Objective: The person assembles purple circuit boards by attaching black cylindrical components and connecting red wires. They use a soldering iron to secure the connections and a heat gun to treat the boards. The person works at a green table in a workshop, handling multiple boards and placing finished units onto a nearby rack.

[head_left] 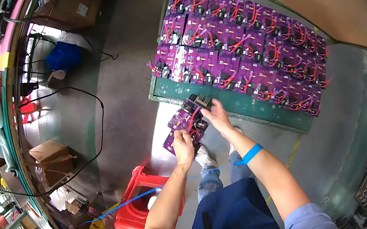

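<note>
My left hand (pixel 183 148) is closed on the near edge of purple circuit boards (pixel 178 121), which look like two overlapping pieces. Red wires run across them, and a black finned heat sink (pixel 202 101) stands out at their far end. Beside that heat sink is my right hand (pixel 217 117), its thumb and fingers apart; whether it touches the boards is hard to make out. A blue wrist strap (pixel 251 153) circles my right wrist. Just beyond my hands, rows of similar purple boards (pixel 241 52) with red wires cover most of a green table (pixel 189 89).
A red plastic stool (pixel 128 221) stands near my left forearm, with a coiled blue cord (pixel 128 203) crossing it. To the left are a cardboard box (pixel 51 157), a looping black cable (pixel 103 113), a blue bin (pixel 64 55) and crowded shelving. Tan panels (pixel 334 4) rise behind the table.
</note>
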`<state>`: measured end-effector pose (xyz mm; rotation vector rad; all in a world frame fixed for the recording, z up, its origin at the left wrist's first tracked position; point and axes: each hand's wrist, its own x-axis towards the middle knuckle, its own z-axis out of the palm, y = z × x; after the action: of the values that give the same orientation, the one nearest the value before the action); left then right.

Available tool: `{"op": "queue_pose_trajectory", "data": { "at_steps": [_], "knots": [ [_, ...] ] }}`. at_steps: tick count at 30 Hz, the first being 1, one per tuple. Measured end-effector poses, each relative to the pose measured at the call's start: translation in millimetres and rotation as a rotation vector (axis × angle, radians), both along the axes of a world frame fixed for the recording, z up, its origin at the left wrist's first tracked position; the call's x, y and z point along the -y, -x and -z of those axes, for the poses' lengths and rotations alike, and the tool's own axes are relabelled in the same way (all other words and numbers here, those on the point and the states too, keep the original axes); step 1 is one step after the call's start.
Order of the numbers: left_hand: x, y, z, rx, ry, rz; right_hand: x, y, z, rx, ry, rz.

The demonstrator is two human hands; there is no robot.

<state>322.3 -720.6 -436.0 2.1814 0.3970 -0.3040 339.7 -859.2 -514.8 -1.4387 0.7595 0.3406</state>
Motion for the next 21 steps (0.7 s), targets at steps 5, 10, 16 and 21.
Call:
{"op": "queue_pose_trajectory", "data": {
  "at_steps": [5, 10, 16, 21],
  "knots": [
    [-16.8, -39.0, -2.7, -0.040, -0.045, 0.085, -11.0, -64.3, -8.1, 0.048, 0.482, -0.415],
    [-36.1, -61.5, -15.4, -0.004, -0.037, 0.173, -17.9, -83.5, 8.9, 0.071, 0.401, -0.313],
    [-58.4, -83.5, -24.9, -0.009, -0.077, 0.275, -45.2, -73.0, 43.7, 0.340, 0.205, -0.013],
    [-87.8, -83.8, -3.6, -0.019, -0.022, 0.133, -58.9, -57.1, 56.6, 0.010, -0.230, 0.412]
  ]
}}
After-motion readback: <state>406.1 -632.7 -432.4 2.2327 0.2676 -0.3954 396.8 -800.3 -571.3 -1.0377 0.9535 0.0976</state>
